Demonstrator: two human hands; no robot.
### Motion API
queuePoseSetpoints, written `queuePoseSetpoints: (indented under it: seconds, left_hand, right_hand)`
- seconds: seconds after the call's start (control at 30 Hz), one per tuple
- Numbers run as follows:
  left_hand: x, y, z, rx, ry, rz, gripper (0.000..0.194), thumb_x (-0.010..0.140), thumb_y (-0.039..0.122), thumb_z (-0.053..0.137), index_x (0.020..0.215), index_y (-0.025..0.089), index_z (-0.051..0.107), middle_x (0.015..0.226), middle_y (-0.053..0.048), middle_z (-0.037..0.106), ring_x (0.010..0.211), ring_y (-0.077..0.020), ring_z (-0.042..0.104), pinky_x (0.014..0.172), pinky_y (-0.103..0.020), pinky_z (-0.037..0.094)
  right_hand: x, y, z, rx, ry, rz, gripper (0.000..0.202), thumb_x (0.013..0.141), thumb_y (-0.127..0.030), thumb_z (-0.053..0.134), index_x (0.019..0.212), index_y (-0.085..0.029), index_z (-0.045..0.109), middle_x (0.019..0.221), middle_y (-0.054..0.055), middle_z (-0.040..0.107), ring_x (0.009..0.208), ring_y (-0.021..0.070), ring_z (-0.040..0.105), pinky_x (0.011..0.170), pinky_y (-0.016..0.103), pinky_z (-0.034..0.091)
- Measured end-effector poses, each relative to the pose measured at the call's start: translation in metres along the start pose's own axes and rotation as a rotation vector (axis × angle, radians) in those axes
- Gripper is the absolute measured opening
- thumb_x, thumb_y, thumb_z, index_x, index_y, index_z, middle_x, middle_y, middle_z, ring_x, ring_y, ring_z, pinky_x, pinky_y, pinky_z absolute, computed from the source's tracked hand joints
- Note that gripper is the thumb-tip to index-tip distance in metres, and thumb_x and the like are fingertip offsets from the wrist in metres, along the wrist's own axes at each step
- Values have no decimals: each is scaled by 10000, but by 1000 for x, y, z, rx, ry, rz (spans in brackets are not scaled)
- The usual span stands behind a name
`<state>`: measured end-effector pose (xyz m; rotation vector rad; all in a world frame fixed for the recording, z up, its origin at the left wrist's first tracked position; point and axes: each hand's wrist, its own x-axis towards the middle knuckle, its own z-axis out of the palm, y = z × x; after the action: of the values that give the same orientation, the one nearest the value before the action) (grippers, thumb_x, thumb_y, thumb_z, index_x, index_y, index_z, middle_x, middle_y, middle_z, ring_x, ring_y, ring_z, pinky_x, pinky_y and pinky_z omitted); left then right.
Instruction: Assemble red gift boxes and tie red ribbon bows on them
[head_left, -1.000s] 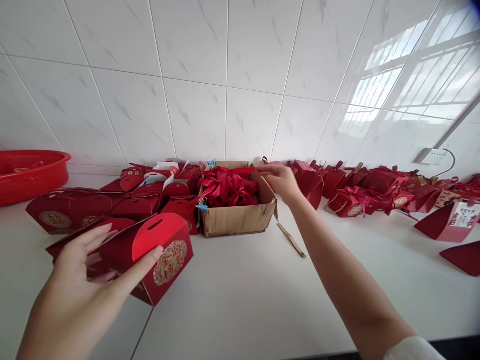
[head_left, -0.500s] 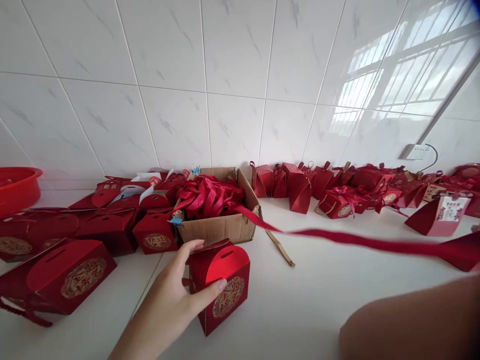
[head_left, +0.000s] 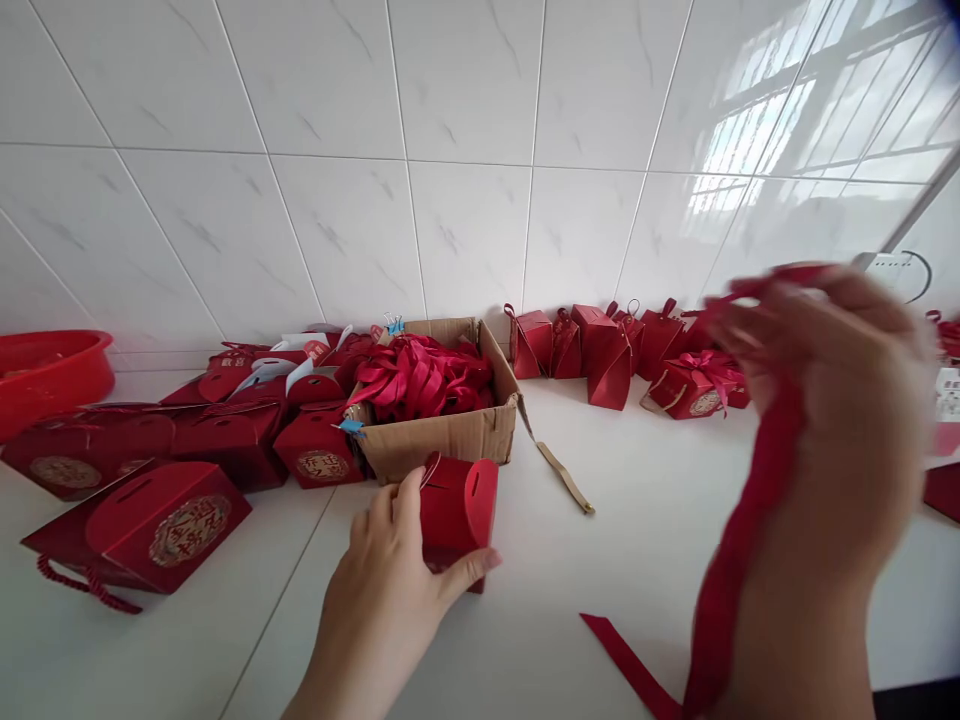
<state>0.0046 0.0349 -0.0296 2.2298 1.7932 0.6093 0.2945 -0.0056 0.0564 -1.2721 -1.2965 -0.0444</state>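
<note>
Gripping a red gift box in our left hand, we have the fingers along its left side and the thumb across its lower front. The box, with a slotted, rounded flap on its near right side, is just in front of the cardboard carton; we cannot tell whether its base rests on the white tabletop.

Our right hand, raised at the right and blurred, has its fingers curled on a red satin ribbon. The ribbon hangs down beside the forearm, one angled end showing low over the tabletop.

More red ribbons fill the carton, which has blue binder clips on its left side. A tan strip lies to the carton's right. To our left lies a patterned red box with a twisted cord handle, near other red boxes and a red plastic basin. Along the tiled wall, to the carton's right, stand red folded boxes.
</note>
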Motion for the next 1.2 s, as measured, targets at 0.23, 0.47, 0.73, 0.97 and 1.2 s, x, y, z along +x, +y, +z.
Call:
queuePoseSetpoints:
  seconds: [0.23, 0.47, 0.73, 0.97, 1.2]
  left_hand:
    - [0, -8, -1, -170, 158, 164, 631, 788, 601, 521, 1292, 228, 451, 1305, -128, 511, 1245, -331, 457, 983, -503, 438]
    - [12, -4, 20, -154, 129, 219, 296, 888, 351, 416, 1052, 227, 628, 1258, -125, 495, 1212, -323, 467, 969, -522, 440]
    - [13, -4, 23, -149, 119, 247, 267, 875, 305, 445, 1027, 212, 644, 1209, -127, 514, 1189, -317, 469, 955, -507, 463]
    - [8, 2, 22, -199, 115, 266, 231, 861, 293, 476, 1014, 226, 636, 1162, -119, 521, 1151, -319, 488, 914, -505, 487]
    - [4, 6, 23, -229, 117, 284, 224, 863, 283, 478, 1026, 231, 623, 1146, -119, 517, 1133, -308, 501, 895, -481, 496]
  right_hand:
    - [29, 14, 48, 57, -252, 146, 125, 749, -290, 664, 813, -183, 654, 903, 60, 709, 886, 226, 662, 801, 396, 517]
    - [20, 8, 78, 271, -755, 159, 134, 808, -282, 596, 885, -172, 603, 776, 12, 630, 696, 128, 606, 645, 270, 475]
    - [7, 3, 108, -10, -1214, 115, 115, 777, -220, 580, 878, -201, 528, 727, -23, 583, 638, 113, 540, 543, 226, 418]
    - [4, -2, 110, -119, -1283, 65, 118, 750, -222, 573, 784, -207, 460, 721, -31, 568, 609, 97, 498, 504, 210, 363]
    - [3, -9, 104, -130, -1304, 82, 133, 739, -223, 580, 784, -212, 456, 677, -41, 547, 574, 94, 474, 477, 209, 344]
